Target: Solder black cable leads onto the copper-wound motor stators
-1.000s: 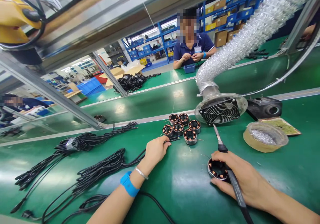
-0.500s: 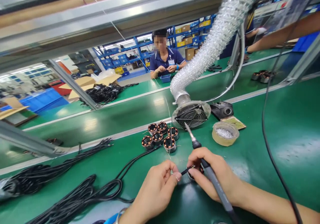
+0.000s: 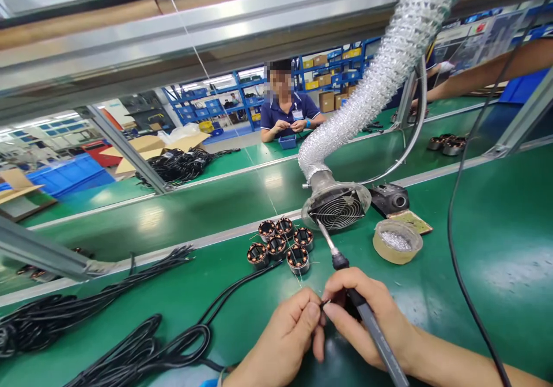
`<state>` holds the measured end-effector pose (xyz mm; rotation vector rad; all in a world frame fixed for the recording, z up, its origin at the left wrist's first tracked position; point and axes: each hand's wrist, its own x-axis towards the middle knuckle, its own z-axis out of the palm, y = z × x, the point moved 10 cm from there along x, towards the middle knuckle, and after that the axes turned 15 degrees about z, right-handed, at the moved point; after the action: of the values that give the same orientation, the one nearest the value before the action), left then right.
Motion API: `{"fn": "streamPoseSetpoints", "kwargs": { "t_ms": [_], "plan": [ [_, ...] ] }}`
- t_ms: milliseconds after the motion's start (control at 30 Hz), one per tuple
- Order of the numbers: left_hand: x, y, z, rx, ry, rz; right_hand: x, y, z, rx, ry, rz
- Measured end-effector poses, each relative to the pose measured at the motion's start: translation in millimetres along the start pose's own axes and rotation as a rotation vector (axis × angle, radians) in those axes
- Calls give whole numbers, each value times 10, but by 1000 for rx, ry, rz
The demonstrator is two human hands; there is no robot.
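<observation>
- Left of the fingers, loose bundles of black cables [image 3: 129,341] lie across the green desk [image 3: 496,260], with bare desk between them and the hands.
- One cable runs from the bundles up toward the cluster of copper-wound coils [image 3: 280,243], which sits just beyond the fingers, apart from them.
- The left hand [image 3: 285,335] comes in from the lower edge, palm turned inward, knuckles up.
- Its fingers [image 3: 313,312] are pinched together on a thin wire end [image 3: 325,303] right at the meeting point of both hands.
- The right hand [image 3: 371,318] lies low over the desk, forearm reaching in from the lower right corner.
- Its fingers are wrapped tight around a soldering iron [image 3: 367,318], whose metal tip points up and away toward the round fan grille [image 3: 337,208].
- The right thumb and forefinger also meet the wire end; a dark part under this hand is mostly hidden.
- Beyond the fingers to the right stand a roll of tape [image 3: 397,242] and a black box [image 3: 391,198], well apart.
- Far right, a black cord [image 3: 458,260] hangs over open desk.
</observation>
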<state>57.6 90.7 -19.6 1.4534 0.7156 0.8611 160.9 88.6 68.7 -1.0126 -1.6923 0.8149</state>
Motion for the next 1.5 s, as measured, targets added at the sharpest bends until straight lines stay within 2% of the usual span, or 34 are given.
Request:
{"fn": "streamPoseSetpoints", "kwargs": {
  "t_ms": [133,200,267,367,533,633,733,867,1033,1133,1233,1300,1367,1500],
  "plan": [
    [38,-35,101,-133,-37,7,-55,15,-10,-6,49,13],
    [79,-37,111,-228,20,40,-76,23,-10,-26,93,16],
    [103,-38,70,-298,127,67,-91,54,-21,-38,151,44],
    [84,-33,9,-302,249,63,-105,135,-5,-23,188,124],
    [1,-64,-63,-239,341,-50,-128,194,70,18,180,174],
    [-6,-85,-107,-235,366,-90,-134,134,122,0,144,123],
    [27,-31,-150,-151,317,-74,-142,-32,157,-101,83,-12],
    [57,154,-173,201,163,6,-119,-222,72,-198,78,-172],
    [29,259,-71,401,30,37,-58,-317,134,-189,-61,-272],
    [24,299,-47,472,-19,6,-9,-254,65,-161,-53,-212],
    [53,347,-65,500,-45,-8,57,-55,-62,-77,-28,-62],
    [77,332,-79,464,-49,-23,85,66,-71,-24,-67,3],
    [93,284,-87,397,-45,-39,103,118,-53,-4,-106,13],
    [96,199,-89,347,-45,-48,114,46,-15,-46,-151,-56]
  ]
}}
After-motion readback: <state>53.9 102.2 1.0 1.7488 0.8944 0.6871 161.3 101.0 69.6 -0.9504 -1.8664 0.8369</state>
